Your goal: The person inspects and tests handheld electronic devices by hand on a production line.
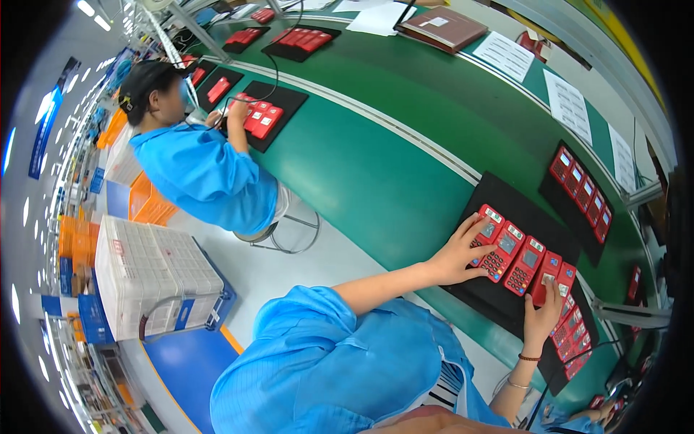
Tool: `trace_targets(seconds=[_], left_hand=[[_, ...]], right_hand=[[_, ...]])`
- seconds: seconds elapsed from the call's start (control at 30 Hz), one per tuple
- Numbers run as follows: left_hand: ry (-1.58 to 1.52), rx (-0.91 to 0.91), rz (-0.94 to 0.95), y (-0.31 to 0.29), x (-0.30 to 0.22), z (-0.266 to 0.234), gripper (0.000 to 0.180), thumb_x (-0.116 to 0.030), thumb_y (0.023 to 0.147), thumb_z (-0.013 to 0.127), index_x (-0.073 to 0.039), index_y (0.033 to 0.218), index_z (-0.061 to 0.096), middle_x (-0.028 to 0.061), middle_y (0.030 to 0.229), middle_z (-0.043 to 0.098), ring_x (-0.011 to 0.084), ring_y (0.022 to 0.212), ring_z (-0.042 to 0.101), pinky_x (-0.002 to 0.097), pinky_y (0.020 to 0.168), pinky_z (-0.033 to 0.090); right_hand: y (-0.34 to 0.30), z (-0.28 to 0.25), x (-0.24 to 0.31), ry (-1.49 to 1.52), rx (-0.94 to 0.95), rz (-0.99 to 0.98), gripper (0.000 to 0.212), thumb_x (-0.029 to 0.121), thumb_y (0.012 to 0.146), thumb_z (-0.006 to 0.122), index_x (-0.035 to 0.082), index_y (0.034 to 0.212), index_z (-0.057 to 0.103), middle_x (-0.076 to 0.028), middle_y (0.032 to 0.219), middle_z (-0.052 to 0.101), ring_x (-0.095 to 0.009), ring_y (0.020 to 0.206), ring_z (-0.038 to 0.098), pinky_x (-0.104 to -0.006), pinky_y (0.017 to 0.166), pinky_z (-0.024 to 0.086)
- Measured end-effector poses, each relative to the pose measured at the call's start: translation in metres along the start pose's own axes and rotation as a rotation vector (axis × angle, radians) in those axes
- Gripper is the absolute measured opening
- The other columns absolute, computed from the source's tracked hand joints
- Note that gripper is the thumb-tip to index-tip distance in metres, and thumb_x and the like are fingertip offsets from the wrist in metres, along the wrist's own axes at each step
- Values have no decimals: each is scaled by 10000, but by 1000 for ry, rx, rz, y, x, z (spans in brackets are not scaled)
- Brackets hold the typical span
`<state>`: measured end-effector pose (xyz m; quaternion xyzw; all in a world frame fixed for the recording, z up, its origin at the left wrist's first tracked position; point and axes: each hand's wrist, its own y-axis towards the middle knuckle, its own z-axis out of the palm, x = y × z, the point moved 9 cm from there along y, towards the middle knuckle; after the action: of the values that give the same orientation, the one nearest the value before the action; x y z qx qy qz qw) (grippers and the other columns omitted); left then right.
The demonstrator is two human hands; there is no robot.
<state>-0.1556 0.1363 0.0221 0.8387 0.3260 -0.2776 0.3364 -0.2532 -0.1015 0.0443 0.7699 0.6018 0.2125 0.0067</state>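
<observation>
Several red handheld payment terminals with keypads and small screens lie in a row on a black mat (491, 311). My left hand (460, 253) is open, its fingers spread over the left end of the row. Its fingertips touch the outermost payment terminal (491, 224) and the keypad of the second terminal (509, 246). Between my hands lies a third terminal (525, 267), face up. My right hand (543, 312) is closed around the near end of another red terminal (549, 266), thumb on its left side. Beside it is a further terminal (565, 276), partly hidden by my fingers.
More red terminals (571, 333) lie right of my right hand. Across the green bench, a black mat holds a row of terminals with lit screens (580, 189). A metal rail (434, 153) divides the bench. Left, a seated co-worker (206, 170) handles red terminals (262, 119).
</observation>
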Motion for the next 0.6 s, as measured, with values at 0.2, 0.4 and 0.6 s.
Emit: trace_targets(seconds=[0.2,0.4,0.6], left_hand=[[18,1,1,-3,0,-4,524,-300,780,777,-187,1265,616,182,1568,189,443,1444,119,544,1146,250],[10,-15,40,6,-3,-2,537,-311,757,796,-180,1250,627,199,1547,237,456,1429,166,557,1147,232],[182,-79,-106,0,-21,-31,588,-270,688,851,-83,1201,630,250,1415,389,437,1296,393,485,1075,357]], right_hand=[[-6,22,-54,612,174,346,431,25,900,590,38,1329,562,-125,1202,636,-187,1040,616,-302,877,485],[-6,-5,-78,140,22,113,650,152,769,759,71,1360,500,-178,1355,512,-354,1288,452,-417,1045,404],[0,-10,-73,589,-53,305,408,161,939,566,13,1319,544,-222,1147,650,-289,984,662,-339,814,506]])
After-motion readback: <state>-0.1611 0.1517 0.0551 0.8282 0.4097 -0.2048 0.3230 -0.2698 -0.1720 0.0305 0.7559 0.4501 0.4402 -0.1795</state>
